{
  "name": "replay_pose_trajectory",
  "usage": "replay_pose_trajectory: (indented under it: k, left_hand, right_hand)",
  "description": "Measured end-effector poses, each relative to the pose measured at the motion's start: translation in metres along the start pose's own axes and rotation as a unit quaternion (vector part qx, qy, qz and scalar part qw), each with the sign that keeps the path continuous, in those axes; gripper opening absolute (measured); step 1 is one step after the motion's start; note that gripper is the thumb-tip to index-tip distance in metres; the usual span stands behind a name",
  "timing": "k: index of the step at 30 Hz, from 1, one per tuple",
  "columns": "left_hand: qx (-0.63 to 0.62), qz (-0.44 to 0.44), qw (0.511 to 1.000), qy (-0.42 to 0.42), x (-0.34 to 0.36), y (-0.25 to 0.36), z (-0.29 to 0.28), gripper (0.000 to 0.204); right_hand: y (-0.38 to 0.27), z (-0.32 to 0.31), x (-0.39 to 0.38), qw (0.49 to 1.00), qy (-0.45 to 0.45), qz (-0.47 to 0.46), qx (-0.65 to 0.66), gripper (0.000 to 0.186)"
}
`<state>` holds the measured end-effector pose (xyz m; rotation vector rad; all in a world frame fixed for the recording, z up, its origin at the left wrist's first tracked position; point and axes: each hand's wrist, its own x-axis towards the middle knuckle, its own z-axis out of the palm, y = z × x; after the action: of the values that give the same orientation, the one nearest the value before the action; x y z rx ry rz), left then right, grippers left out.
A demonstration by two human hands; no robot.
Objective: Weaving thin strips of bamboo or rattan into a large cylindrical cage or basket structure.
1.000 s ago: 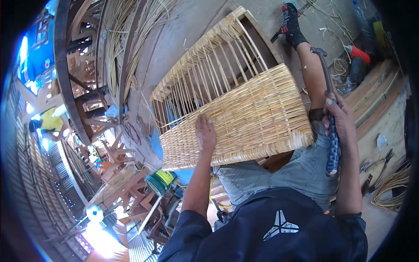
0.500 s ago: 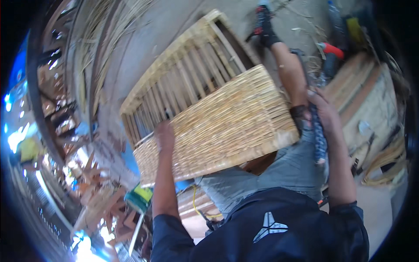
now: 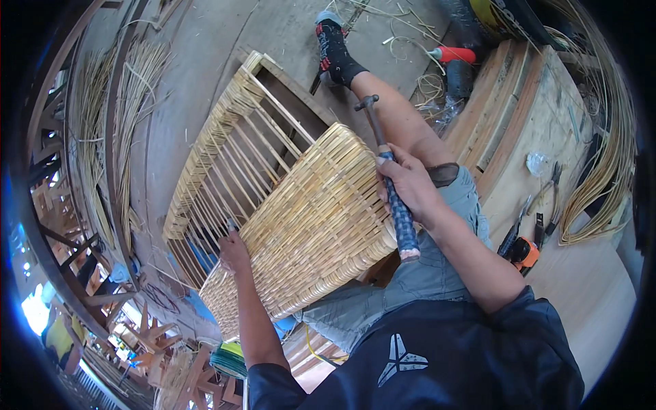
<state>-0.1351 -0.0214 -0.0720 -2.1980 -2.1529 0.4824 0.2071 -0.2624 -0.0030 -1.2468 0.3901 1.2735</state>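
Blue and black wrapping covers the handle of the hammer (image 3: 402, 222), and the right hand (image 3: 415, 190) is closed around this handle, its thumb lying along it. The hammer's head points away from the body, just beside the bare leg (image 3: 391, 102). The left hand (image 3: 235, 255) has its fingers bent at the edge of the weaving; I cannot tell whether they pinch something there.

The woven frame (image 3: 307, 212) lies between the two hands, slanting, with its near edge over the grey trousers (image 3: 417, 287). The left hand touches it at the line where the close weave meets the bare strips (image 3: 283, 109); the right hand is near its right side.

Compared with one second ago, the left hand no longer lies flat upon the close weave but is at its border. The right hand keeps the hammer in the same hold. The whole view has turned, so the frame appears steeper.

Farther out, to the right, there are wooden boards (image 3: 492, 109), an orange tool (image 3: 525, 254) and a coil of cane (image 3: 605, 195). Beyond the leg lies a red object (image 3: 456, 54), and to the left, a bundle of cane (image 3: 137, 116).
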Motion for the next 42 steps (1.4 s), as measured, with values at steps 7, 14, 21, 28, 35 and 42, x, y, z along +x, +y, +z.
replay_pose_trajectory:
  k: [7, 14, 21, 28, 35, 42]
  left_hand:
    - [-0.148, 0.06, 0.986, 0.043, 0.017, -0.024, 0.026, 0.044]
    - [-0.198, 0.025, 0.979, 0.028, 0.028, -0.044, 0.045, 0.04]
    - [-0.224, 0.053, 0.973, 0.028, 0.035, -0.051, 0.053, 0.039]
    - [-0.26, 0.055, 0.964, 0.01, 0.029, -0.045, 0.045, 0.041]
    - [-0.252, 0.044, 0.967, -0.007, 0.034, -0.049, 0.052, 0.042]
    - [-0.201, 0.046, 0.979, -0.005, 0.04, -0.059, 0.063, 0.04]
  right_hand:
    - [-0.017, -0.007, 0.0, 0.999, -0.015, 0.038, -0.024, 0.01]
    - [-0.049, -0.011, 0.009, 0.996, 0.075, 0.002, -0.037, 0.012]
    - [-0.055, -0.004, 0.0, 0.968, -0.008, 0.098, -0.23, 0.02]
    - [-0.026, 0.006, -0.008, 0.965, -0.002, 0.018, -0.263, 0.011]
    - [-0.013, -0.004, -0.011, 0.828, 0.019, -0.192, -0.526, 0.035]
    - [-0.022, -0.003, -0.019, 0.789, 0.018, -0.122, -0.602, 0.036]
